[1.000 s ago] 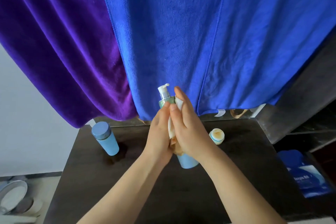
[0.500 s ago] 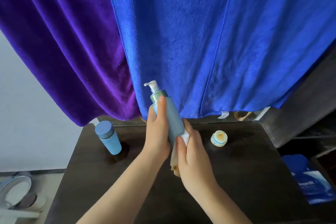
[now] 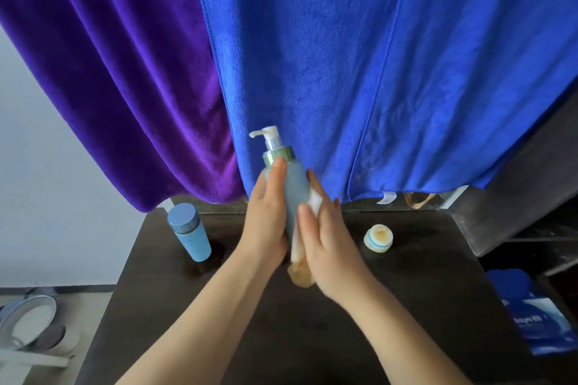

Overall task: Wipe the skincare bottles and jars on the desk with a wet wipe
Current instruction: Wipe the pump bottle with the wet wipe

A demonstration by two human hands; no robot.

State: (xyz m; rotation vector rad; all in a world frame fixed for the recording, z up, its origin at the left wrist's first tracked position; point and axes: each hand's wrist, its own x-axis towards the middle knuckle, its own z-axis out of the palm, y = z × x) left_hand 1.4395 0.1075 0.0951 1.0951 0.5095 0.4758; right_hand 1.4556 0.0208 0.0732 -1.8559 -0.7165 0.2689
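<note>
A pale blue pump bottle (image 3: 292,191) with a white pump head is held upright above the dark desk (image 3: 422,291). My left hand (image 3: 266,222) grips its left side. My right hand (image 3: 325,237) presses a white wet wipe (image 3: 314,203) against its right side; the wipe's lower end hangs down, stained brownish. A blue capped bottle (image 3: 189,233) stands on the desk at the back left. A small open white jar (image 3: 378,237) with cream inside sits at the back right.
Purple cloth (image 3: 125,72) and blue cloth (image 3: 375,72) hang behind the desk. A blue wipes pack (image 3: 528,319) lies off the desk's right edge. A round mirror (image 3: 25,319) lies on the floor at the left.
The bottle has gone from tilted left to nearly upright. My right hand with the wipe has slid up along the bottle's right side.
</note>
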